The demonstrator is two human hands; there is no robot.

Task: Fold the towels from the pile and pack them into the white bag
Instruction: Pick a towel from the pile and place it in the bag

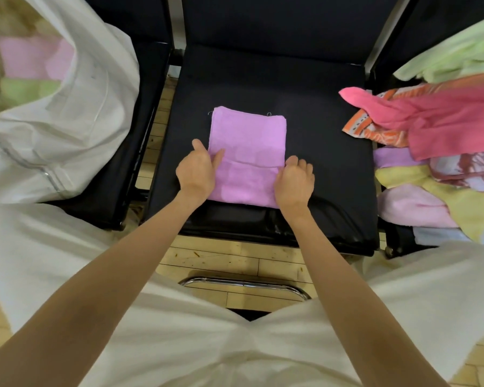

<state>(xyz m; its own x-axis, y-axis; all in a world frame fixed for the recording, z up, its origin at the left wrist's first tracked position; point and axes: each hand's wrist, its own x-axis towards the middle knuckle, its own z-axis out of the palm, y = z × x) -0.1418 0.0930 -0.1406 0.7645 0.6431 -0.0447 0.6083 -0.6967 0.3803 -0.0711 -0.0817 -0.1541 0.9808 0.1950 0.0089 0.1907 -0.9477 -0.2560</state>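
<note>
The left hand (pixel 197 170) grips the left edge of the lilac towel (pixel 248 141), thumb lying on top of the cloth and fingers tucked under the edge. The right hand (pixel 295 181) holds the towel's right edge with its fingers curled over onto the dark seat. A fold line runs across the towel between the two hands.

The towel lies folded into a tall rectangle on the black chair seat (pixel 319 141), near the middle of the seat and reaching down to its front edge.

On the seat to the right sits the pile of towels (pixel 444 163): a pink one draped on top, an orange patterned one under it, then lilac, yellow, pale pink and light green ones. The pink towel's tip hangs over toward the middle seat's right edge.

On the seat to the left stands the white bag (pixel 67 129), its mouth open, with pink and green towels inside.
</note>
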